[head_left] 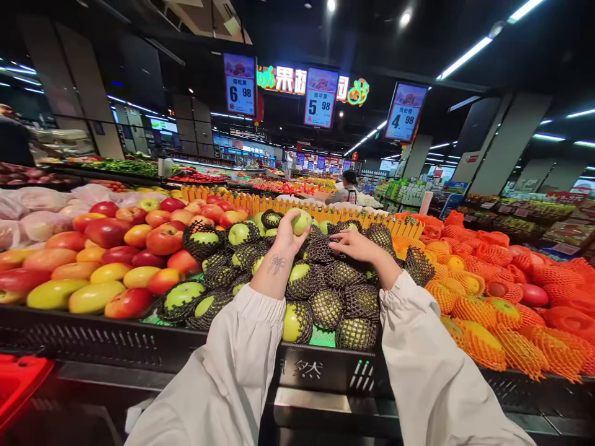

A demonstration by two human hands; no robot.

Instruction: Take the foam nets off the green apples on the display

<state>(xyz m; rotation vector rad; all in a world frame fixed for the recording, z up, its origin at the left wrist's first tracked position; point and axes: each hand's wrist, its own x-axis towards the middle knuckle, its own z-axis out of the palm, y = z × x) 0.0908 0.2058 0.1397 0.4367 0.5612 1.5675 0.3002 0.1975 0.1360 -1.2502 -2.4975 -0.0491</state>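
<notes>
My left hand [289, 235] is closed round a bare green apple [302, 222], lifted over the middle of the pile. To its right, my right hand [356, 243] reaches over the heap with its fingers stretched out and apart, its fingertips close to a black foam net [320, 249]. Whether those fingertips touch the net I cannot tell. Beneath both hands lie several green apples in black foam nets, such as a netted apple [327, 308] near the front. A few apple tops show bare green skin.
Red and yellow fruit [109, 232] fills the left of the display. Oranges in orange nets [481, 337] and red-netted fruit [569, 288] lie at the right. A small wooden fence [372, 218] runs behind the apples; a black crate edge [325, 370] borders the front. A person [344, 190] is beyond.
</notes>
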